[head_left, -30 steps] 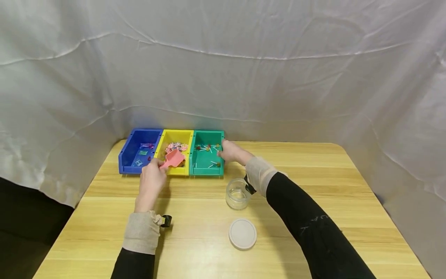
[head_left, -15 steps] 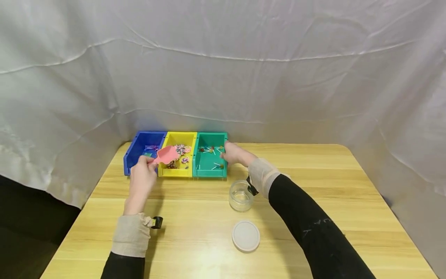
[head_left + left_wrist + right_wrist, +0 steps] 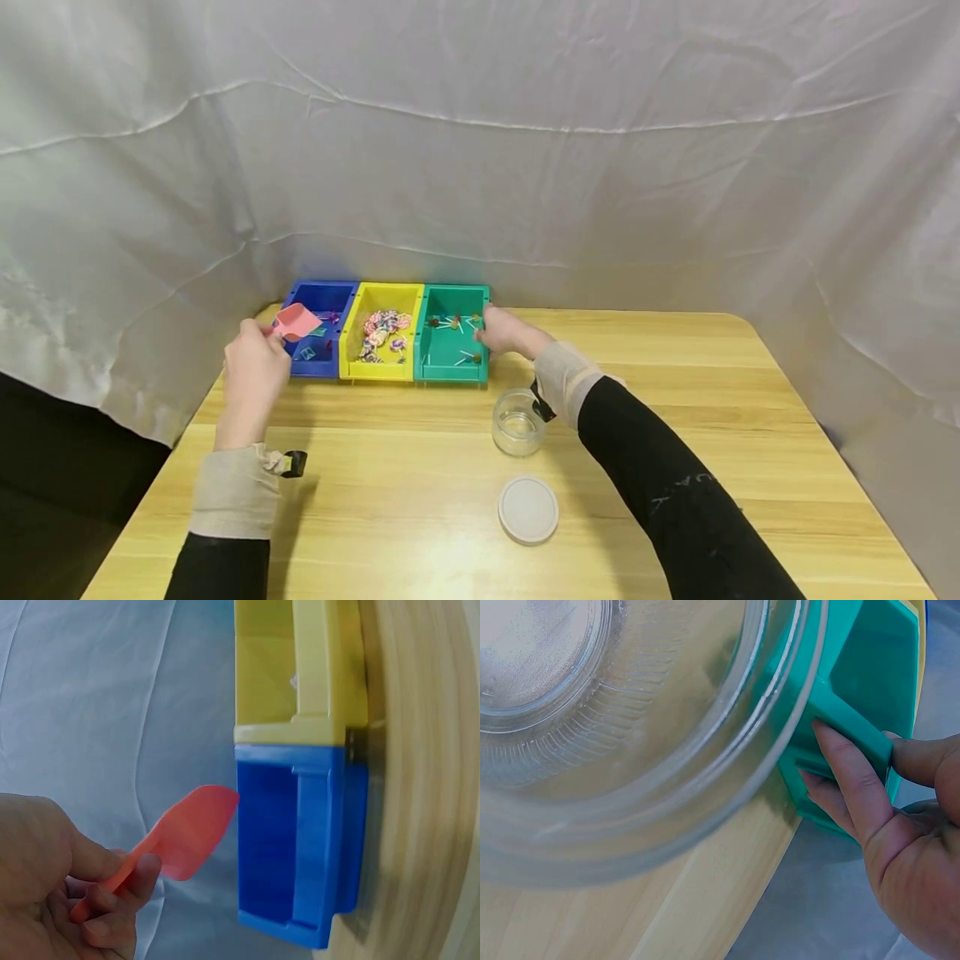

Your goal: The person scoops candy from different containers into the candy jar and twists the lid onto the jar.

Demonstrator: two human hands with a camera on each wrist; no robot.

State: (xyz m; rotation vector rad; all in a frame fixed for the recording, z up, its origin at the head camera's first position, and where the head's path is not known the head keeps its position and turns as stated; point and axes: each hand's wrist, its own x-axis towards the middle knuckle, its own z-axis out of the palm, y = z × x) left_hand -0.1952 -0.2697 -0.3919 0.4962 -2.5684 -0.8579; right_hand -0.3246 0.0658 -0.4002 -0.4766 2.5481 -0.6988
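Note:
My left hand holds a pink scoop by its handle, raised over the blue bin. In the left wrist view the handle is pinched between thumb and fingers, and the scoop's bowl is seen side-on. Small wrapped pieces lie in the blue bin. Swirled lollipops fill part of the yellow bin beside it. My right hand grips the right side wall of the green bin, thumb over the rim and fingers along the outside. Several small lollipops are scattered inside that one.
A clear jar without its lid stands under my right wrist. Nearer to me lies a round white lid on the wooden table. Behind and beside the table hangs a grey-white curtain.
My left hand has carried the scoop leftward, from over the yellow bin to over the blue one. The right hand has kept its grip on the green bin. The head view shifted slightly.

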